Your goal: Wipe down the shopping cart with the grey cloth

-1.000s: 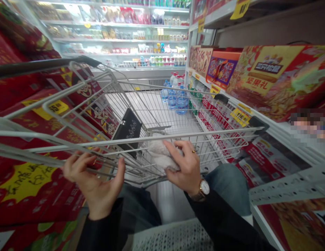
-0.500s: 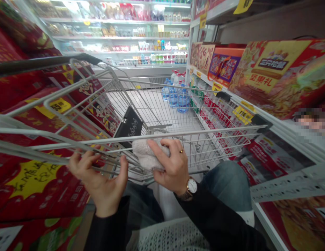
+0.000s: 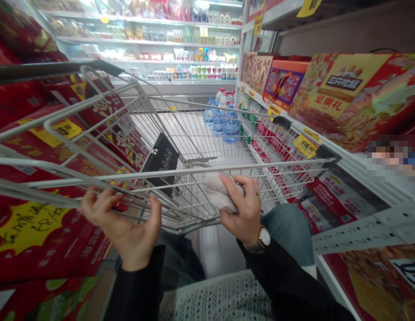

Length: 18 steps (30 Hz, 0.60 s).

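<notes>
Clutching a pale fluffy cloth (image 3: 219,191), the right hand (image 3: 242,207) curls closed on it, while the left hand (image 3: 122,227) stays half-open beside the wire shopping cart (image 3: 277,162).

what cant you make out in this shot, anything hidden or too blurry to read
All in the head view:
- Pale fuzzy cloth: its full shape is hidden by the right hand and the grey metal cart rail.
- Pixelated rectangular patch: blurring hides whatever is at the right edge.
- Clear plastic water bottles: labels too small to read.
- Goods on the far white chiller shelves: too small and blurred to identify, and cut off by the top edge.
</notes>
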Motion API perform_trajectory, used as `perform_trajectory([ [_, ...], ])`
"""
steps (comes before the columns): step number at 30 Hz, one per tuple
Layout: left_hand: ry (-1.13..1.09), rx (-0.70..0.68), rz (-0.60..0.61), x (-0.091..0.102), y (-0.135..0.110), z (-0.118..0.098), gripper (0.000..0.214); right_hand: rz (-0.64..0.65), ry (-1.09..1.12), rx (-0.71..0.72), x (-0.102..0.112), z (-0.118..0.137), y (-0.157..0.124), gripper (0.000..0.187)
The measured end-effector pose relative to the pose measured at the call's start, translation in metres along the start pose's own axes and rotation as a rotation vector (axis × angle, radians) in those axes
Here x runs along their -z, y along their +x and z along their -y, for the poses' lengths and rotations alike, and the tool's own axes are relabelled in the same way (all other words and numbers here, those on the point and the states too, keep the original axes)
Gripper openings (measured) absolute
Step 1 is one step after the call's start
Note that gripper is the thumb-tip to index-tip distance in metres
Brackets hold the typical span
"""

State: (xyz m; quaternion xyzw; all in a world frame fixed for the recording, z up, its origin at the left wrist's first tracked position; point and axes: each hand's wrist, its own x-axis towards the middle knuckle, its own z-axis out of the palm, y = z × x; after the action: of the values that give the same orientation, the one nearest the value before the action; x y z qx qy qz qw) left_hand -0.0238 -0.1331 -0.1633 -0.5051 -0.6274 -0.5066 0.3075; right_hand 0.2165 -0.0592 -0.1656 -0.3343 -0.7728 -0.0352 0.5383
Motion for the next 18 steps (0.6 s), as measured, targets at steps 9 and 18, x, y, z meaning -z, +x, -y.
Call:
perform_trajectory([
  [9, 0.043, 0.016, -0.037, 0.001, 0.004, 0.009, 0.069, -0.011, -0.018, -0.062, 0.019, -0.029, -0.005, 0.070],
  [18, 0.147, 0.080, -0.256, -0.018, -0.004, -0.039, 0.075, 0.007, -0.085, -0.061, 0.044, -0.059, -0.016, 0.068],
])
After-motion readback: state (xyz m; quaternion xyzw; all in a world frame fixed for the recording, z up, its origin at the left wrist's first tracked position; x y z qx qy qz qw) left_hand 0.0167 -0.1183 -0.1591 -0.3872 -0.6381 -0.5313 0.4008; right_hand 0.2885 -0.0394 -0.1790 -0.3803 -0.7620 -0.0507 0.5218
